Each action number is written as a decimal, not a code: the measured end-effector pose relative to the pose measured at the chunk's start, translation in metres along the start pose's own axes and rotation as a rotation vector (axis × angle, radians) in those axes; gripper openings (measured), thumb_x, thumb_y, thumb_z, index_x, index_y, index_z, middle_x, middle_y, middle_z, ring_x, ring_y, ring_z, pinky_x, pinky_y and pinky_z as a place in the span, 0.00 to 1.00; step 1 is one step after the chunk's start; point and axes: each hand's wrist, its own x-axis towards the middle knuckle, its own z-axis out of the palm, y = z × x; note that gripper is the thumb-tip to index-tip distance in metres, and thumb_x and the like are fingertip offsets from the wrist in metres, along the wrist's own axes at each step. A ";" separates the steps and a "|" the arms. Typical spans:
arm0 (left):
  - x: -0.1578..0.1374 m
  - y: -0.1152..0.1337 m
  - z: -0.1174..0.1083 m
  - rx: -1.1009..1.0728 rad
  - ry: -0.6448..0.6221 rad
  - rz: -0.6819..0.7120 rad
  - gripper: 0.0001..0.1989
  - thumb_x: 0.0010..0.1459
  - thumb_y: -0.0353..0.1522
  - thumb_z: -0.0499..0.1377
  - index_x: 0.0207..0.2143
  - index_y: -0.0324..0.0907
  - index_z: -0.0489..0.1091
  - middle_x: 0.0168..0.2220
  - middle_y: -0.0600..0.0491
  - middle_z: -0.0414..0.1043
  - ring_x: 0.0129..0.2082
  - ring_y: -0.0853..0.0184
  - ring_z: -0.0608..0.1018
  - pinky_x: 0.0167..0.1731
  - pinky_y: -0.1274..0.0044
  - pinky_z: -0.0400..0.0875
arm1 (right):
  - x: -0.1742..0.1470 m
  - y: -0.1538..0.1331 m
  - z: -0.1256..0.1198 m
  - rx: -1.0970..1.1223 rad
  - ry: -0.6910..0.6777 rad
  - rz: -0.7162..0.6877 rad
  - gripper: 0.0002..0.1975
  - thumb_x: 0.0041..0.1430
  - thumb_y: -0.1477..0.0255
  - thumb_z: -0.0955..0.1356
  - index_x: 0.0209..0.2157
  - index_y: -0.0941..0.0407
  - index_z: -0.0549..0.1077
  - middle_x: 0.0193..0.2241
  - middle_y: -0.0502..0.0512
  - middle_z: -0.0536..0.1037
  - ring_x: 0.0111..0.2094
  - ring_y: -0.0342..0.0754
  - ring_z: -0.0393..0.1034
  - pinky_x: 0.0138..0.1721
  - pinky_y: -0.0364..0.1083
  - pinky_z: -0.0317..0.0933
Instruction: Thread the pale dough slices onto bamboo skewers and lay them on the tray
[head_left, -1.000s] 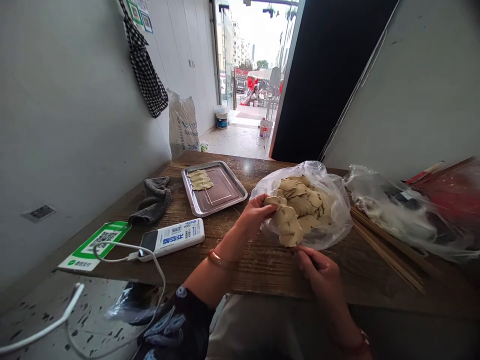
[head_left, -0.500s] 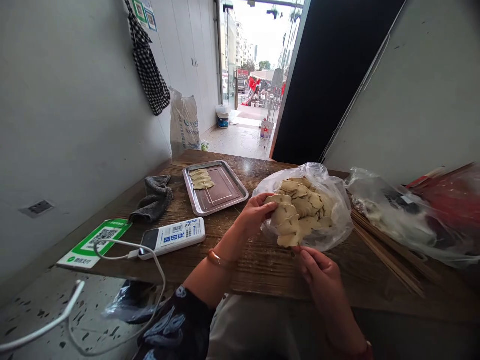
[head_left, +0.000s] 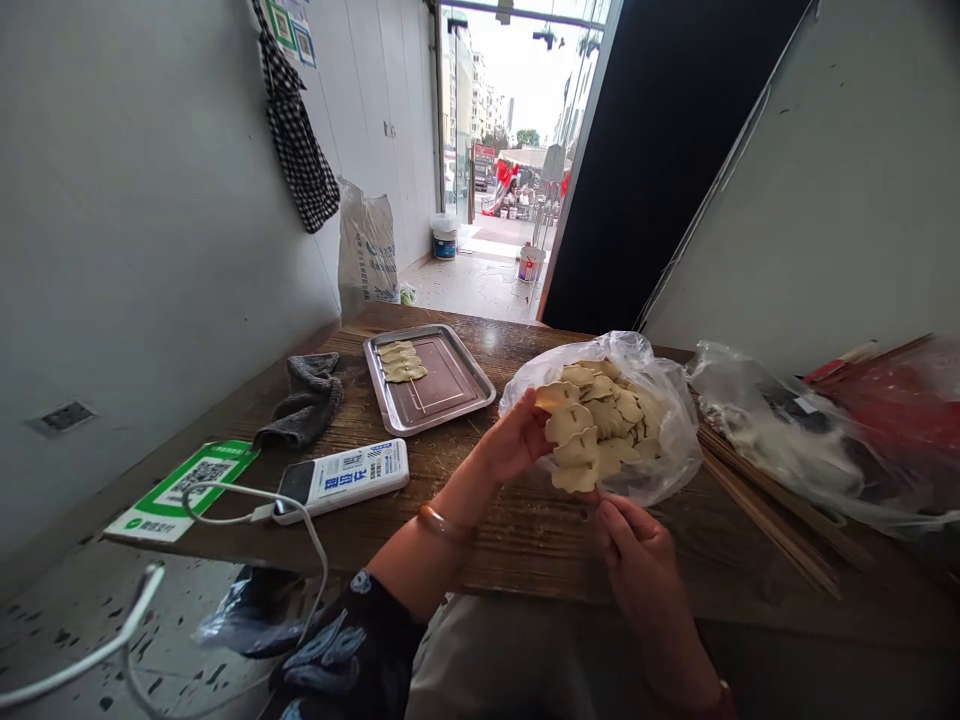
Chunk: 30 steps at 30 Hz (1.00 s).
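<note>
My right hand (head_left: 637, 545) pinches the lower end of a thin skewer, most of which is hidden behind the food. Several flat beige food slices (head_left: 576, 460) with wavy edges are threaded on it, overlapping upward. At the top, my left hand (head_left: 519, 440) has its fingers closed on the edge of a slice (head_left: 556, 396). Just behind, a clear plastic bag (head_left: 679, 465) lies opened out around a heap of similar loose slices (head_left: 619, 405). A metal tray (head_left: 469, 400) farther left carries a loaded skewer (head_left: 403, 362) of the same slices.
Bare wooden sticks (head_left: 772, 520) lie right of the bag, beside more plastic bags (head_left: 780, 430). On the left are a grey cloth (head_left: 304, 400), a white device (head_left: 345, 478) with a cable, and a green QR card (head_left: 187, 490). The wooden table (head_left: 525, 555) ends close before me.
My left hand has shifted slightly, and the top slice now stands out separately at its fingertips. My right hand keeps its hold on the skewer. The view has moved a little.
</note>
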 end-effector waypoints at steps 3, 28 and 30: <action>-0.004 0.001 0.007 0.020 -0.067 0.024 0.30 0.52 0.49 0.61 0.50 0.36 0.71 0.47 0.41 0.75 0.45 0.58 0.77 0.42 0.72 0.72 | 0.002 0.003 0.006 -0.024 -0.011 0.001 0.14 0.55 0.60 0.71 0.34 0.58 0.78 0.16 0.45 0.62 0.18 0.38 0.51 0.19 0.39 0.48; -0.004 -0.003 0.012 0.082 0.200 0.233 0.22 0.47 0.41 0.67 0.40 0.35 0.73 0.36 0.43 0.78 0.34 0.60 0.79 0.34 0.70 0.74 | 0.006 0.020 0.018 -0.252 -0.059 0.030 0.24 0.54 0.56 0.69 0.45 0.60 0.78 0.15 0.45 0.66 0.15 0.39 0.54 0.17 0.40 0.51; -0.003 -0.004 0.011 0.093 0.199 0.232 0.22 0.47 0.42 0.67 0.39 0.35 0.74 0.36 0.43 0.78 0.34 0.60 0.79 0.34 0.70 0.74 | 0.007 0.019 0.021 -0.233 -0.057 0.030 0.25 0.54 0.55 0.69 0.44 0.61 0.78 0.14 0.45 0.64 0.15 0.38 0.53 0.16 0.40 0.50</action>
